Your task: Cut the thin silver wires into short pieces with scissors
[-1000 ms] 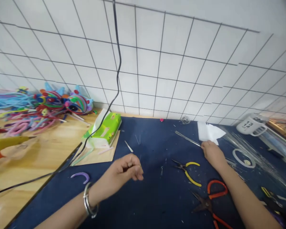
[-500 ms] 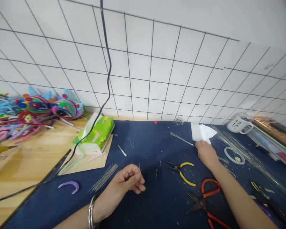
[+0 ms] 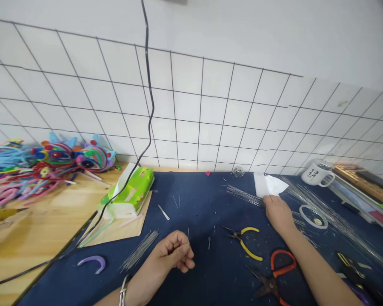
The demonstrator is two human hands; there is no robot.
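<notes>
Two bare hands over a dark blue, matte cloth [image 3: 223, 276] spread on a smooth, light-grained wood desk [image 3: 15, 255].

Left hand [image 3: 176, 254]: palm inward, fingers curled, thumb and index pinched together on a short, thin wire [image 3: 188, 233] that pokes up from the tips. Smooth metal bangle [image 3: 123, 292] on that wrist.

Right hand [image 3: 277, 212]: reaching forward, fingertips at the near end of a fanned bundle of straight, shiny wires [image 3: 244, 195], just beside a soft-looking folded white sheet [image 3: 260, 185] with a pointed corner. Finger underside hidden; can't tell if it's clamped or only touching.

Between the hands: slim pliers [image 3: 253, 251], curved yellow grips, spread open. Nearer: heavier cutters [image 3: 270, 285], dark worn metal, looped red handles.

Left of the left hand: a neat stack of cut grey wires [image 3: 140, 249] and a purple C-shaped piece [image 3: 94, 260]. Behind them, a crinkly green tissue pack [image 3: 134, 187] on flat tan card [image 3: 135, 226], thin black cable [image 3: 150, 97] running across it.

Right of the right hand: a white ring [image 3: 313, 217], flat and smooth, near a long spread of stiff wires [image 3: 341, 225]; glossy white mug [image 3: 312, 175] beyond.

Far left: fuzzy multicoloured striped figures [image 3: 94, 158]. At the wall: a scrunched wire tangle [image 3: 238, 171].
</notes>
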